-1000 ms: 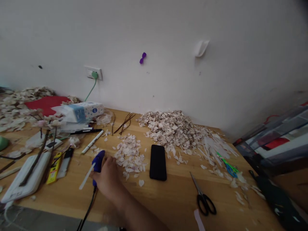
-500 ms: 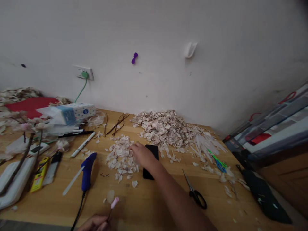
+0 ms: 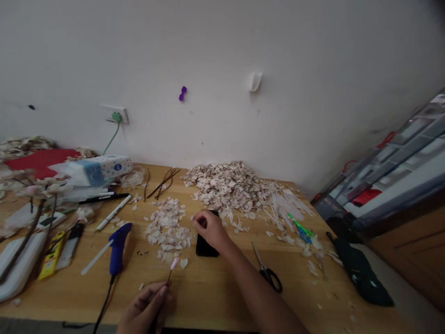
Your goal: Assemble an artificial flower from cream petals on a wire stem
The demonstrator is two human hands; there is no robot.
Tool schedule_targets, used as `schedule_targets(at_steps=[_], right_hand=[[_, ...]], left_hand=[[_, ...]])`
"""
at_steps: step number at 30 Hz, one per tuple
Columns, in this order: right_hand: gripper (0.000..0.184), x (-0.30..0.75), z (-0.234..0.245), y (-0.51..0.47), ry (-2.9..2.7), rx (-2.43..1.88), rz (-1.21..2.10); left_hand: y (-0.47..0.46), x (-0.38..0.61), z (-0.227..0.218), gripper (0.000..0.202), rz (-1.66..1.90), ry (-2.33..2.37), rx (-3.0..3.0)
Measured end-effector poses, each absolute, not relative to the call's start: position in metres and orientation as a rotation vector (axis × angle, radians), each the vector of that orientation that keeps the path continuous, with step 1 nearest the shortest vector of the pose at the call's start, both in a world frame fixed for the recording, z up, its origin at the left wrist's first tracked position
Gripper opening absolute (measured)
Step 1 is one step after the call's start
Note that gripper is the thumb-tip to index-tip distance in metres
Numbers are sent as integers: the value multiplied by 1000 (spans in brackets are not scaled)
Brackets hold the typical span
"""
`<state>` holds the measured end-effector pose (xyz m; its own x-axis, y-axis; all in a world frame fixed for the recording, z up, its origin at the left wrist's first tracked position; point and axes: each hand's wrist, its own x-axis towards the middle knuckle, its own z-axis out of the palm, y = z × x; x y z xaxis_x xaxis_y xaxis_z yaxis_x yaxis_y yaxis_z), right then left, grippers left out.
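Low in the view, my left hand (image 3: 148, 308) pinches a thin brown stem (image 3: 169, 277) that carries a pink bud (image 3: 174, 263) at its upper end. My right hand (image 3: 210, 228) hovers above a black phone (image 3: 207, 247), thumb and forefinger pressed together in a ring. A tiny pale bit at those fingertips looks like a petal (image 3: 192, 217). Just left of this hand, loose pale petals (image 3: 168, 227) lie spread in a low heap. One single petal (image 3: 184, 263) rests apart, close to the bud.
Behind is a large pile of petals (image 3: 231, 185) against the wall. Black-handled scissors (image 3: 267, 271) lie right of my forearm. A blue glue gun (image 3: 118, 250) with its cord is at the left, near a yellow packet (image 3: 52, 255), a marker (image 3: 114, 212) and thin twigs (image 3: 163, 183).
My right hand has lifted out of the small petal heap, fingers now pinched. My left hand has come up and inward with the stem and bud. The camera view has shifted a little.
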<state>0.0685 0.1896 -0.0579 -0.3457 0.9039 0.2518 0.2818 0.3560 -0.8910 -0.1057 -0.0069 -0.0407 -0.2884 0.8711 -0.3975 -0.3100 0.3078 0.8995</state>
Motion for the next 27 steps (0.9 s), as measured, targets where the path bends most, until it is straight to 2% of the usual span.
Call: schedule_targets(at_steps=[6,12,19,27], right_hand=[[40,136,-77,113,-1237,-1082,1266],[38,171,-91,92,-903,-1086,1271],[41,177,-93,79,-811,-1035,1252],[35,180,-95,95,-914,-1053,1139]], left_hand=[[23,-64,-43,51,1181,1230,685],[41,-24,-54,46,1140,1132,737],[58,-2,-61,39,1118,1077,781],[59,-6,-64,33,1122,1030,777]])
